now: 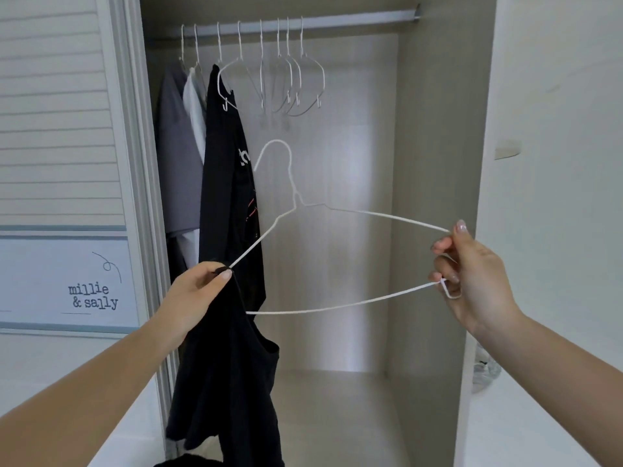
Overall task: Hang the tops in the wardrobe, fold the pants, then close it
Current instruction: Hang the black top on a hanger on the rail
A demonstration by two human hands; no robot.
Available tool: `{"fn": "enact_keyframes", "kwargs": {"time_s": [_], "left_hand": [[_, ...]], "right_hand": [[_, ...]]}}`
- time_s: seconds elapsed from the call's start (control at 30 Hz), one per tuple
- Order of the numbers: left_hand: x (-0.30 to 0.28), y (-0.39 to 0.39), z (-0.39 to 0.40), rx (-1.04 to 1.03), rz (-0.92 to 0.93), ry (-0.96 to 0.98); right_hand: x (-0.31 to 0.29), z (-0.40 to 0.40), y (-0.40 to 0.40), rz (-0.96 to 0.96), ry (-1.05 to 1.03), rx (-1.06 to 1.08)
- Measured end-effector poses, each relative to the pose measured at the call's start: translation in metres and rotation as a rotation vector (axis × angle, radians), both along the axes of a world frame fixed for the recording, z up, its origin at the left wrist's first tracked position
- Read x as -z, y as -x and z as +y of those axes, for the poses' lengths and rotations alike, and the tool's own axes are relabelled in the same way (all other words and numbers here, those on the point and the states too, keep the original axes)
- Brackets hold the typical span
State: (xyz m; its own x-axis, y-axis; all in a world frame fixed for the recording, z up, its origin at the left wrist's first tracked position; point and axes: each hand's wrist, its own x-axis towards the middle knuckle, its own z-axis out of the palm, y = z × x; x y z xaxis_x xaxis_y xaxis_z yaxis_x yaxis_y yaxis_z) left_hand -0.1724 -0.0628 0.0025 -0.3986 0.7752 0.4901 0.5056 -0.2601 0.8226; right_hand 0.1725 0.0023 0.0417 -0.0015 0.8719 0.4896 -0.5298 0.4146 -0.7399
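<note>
Holding the hanger [323, 210] below the rail [303, 23], our right hand [472, 274] pinches its end while our left hand [199, 288] grips the black top [229, 365] there. We risk the top sliding off, since only one shoulder looks threaded.

both arms outstretched, left grip [199, 284] and right grip [468, 264] pinching.

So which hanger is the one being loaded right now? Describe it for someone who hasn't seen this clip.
Start at the open wardrobe's rail, where several empty white hangers hang beside three hung tops. Lower down, in front of the opening, is the white wire hanger: the only one off the rail, held between the right hand and the left hand, which also grips a black top.
</note>
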Motion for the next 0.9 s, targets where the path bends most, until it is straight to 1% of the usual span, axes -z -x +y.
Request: {"fn": "enact_keyframes", "kwargs": {"time_s": [0.1, 0.17, 0.27, 0.33, 0.43, 0.53, 0.6, 0.67, 0.73, 0.8, 0.9], "left_hand": [[-0.011, -0.011, -0.003, -0.011, 0.176, -0.021], [-0.017, -0.018, -0.003, 0.017, 0.254, -0.052], [-0.024, -0.031, -0.003, 0.069, 0.228, -0.129], [-0.03, -0.035, -0.003, 0.058, 0.187, -0.184], [-0.036, -0.036, -0.004, 0.057, 0.157, -0.202], [-0.037, -0.035, -0.003, 0.058, 0.156, -0.201], [-0.036, -0.034, -0.003, 0.054, 0.115, -0.218], [-0.036, -0.033, -0.002, 0.044, 0.087, -0.232], [-0.038, -0.035, 0.0, 0.05, 0.078, -0.237], [-0.04, -0.04, 0.002, 0.069, 0.061, -0.24], [-0.043, -0.049, 0.005, 0.084, 0.052, -0.252]], "right_hand": [[0.0, 0.0, 0.009, -0.044, -0.002, -0.005], [0.003, 0.002, 0.016, -0.079, 0.012, -0.001], [0.01, 0.005, 0.026, -0.138, 0.038, 0.012], [0.013, 0.004, 0.031, -0.153, 0.057, 0.011], [0.015, 0.004, 0.033, -0.068, 0.131, -0.083], [0.028, 0.009, 0.028, 0.137, 0.271, -0.248], [0.046, 0.013, 0.028, 0.2, 0.377, -0.289], [0.067, 0.011, 0.036, 0.113, 0.468, -0.266], [0.087, 0.005, 0.048, -0.067, 0.444, -0.256], [0.095, -0.007, 0.063, -0.297, 0.311, -0.266], [0.091, -0.027, 0.084, -0.637, 0.071, -0.313]]}}
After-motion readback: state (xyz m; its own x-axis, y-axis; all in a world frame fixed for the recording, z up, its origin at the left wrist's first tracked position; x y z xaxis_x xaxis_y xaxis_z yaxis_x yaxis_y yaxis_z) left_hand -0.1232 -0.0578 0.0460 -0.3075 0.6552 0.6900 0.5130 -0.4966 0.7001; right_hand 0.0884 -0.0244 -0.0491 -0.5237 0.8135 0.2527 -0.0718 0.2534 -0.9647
